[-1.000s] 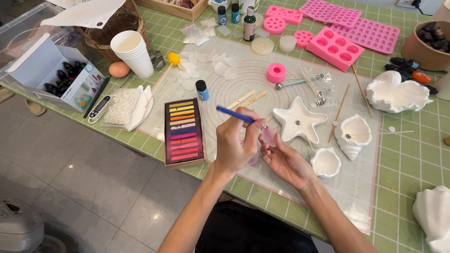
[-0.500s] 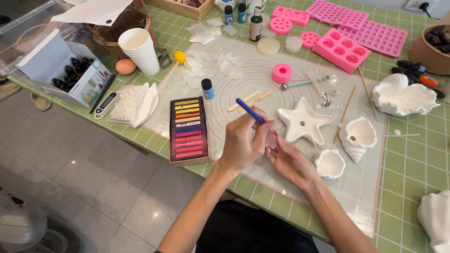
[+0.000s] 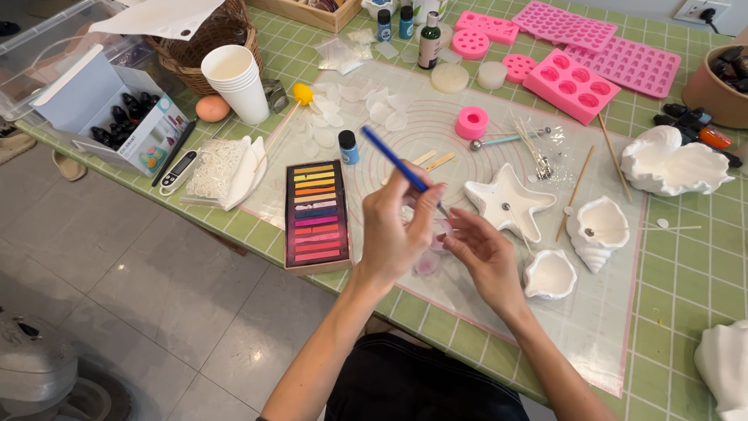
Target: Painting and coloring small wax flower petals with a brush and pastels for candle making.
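My left hand grips a blue-handled brush, fingers clenched around its lower end so the handle slants up and away to the left. The tip points down toward a small pale pink petal that my right hand pinches between fingertips, just beside the left hand; both hover over the translucent silicone mat near the front edge of the green tiled table. Another pinkish petal lies on the mat below my hands. Left of my left hand sits an open box of pastel chalks in rows from yellow to pink. Right of my right hand stand a white star-shaped dish, a white conch-shaped shell dish and a smaller white shell dish. Farther back on the mat are a small blue-capped bottle and a round pink mould.
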